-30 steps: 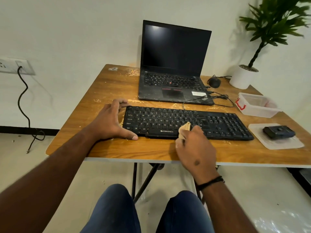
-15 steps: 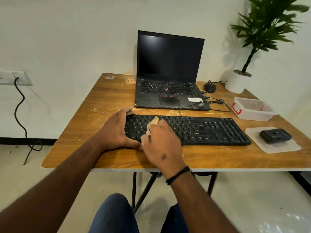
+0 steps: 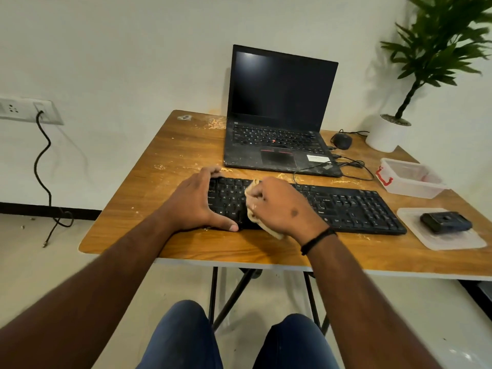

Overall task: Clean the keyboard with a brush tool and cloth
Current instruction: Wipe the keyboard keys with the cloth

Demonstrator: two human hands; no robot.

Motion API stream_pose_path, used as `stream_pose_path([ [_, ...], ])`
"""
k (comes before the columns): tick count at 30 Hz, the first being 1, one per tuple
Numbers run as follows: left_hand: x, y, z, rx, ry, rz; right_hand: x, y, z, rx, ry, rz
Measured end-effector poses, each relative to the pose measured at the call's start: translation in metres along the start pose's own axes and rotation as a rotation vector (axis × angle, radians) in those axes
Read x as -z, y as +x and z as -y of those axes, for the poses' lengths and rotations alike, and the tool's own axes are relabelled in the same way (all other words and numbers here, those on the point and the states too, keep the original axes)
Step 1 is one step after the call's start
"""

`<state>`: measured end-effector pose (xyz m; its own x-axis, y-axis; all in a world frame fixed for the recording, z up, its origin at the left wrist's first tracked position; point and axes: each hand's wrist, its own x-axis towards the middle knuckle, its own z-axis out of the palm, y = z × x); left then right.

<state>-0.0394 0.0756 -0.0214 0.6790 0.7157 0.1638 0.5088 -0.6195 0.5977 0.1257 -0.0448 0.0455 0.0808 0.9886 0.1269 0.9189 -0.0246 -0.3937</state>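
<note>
Little could be read. On the long black plastic keyboard (image 3: 332, 206) a few white key legends were just legible near its left end: "Alt" on the bottom row and single letters such as "W" above it. The white sticker (image 3: 316, 158) on the open black laptop's (image 3: 277, 145) palm rest carried print too small to make out.

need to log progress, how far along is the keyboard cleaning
Done: cannot tell; the brush tool is not clearly in view. In hand: the right hand presses a cloth on the left keys of the keyboard, the left hand bracing its end. Left: the right-side keys, and crumbs on the table.
</note>
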Motion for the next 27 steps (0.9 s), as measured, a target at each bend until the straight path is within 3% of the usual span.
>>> stream_pose_path([
  [2, 0.000, -0.001, -0.001, 0.003, 0.000, -0.003, -0.011, 0.016, 0.005, 0.014, 0.000, -0.120],
  [4, 0.000, -0.001, -0.001, 0.004, -0.004, -0.005, -0.022, 0.029, 0.011, -0.028, -0.015, -0.115],
  [13, -0.001, 0.000, 0.000, -0.004, -0.002, -0.017, -0.004, 0.012, 0.012, -0.048, -0.074, 0.219],
  [19, -0.001, 0.000, 0.000, 0.008, 0.019, -0.015, -0.011, 0.045, 0.009, -0.043, -0.039, -0.125],
  [27, 0.000, 0.000, 0.001, 0.008, 0.000, -0.014, -0.025, 0.031, 0.007, -0.080, -0.088, 0.052],
])
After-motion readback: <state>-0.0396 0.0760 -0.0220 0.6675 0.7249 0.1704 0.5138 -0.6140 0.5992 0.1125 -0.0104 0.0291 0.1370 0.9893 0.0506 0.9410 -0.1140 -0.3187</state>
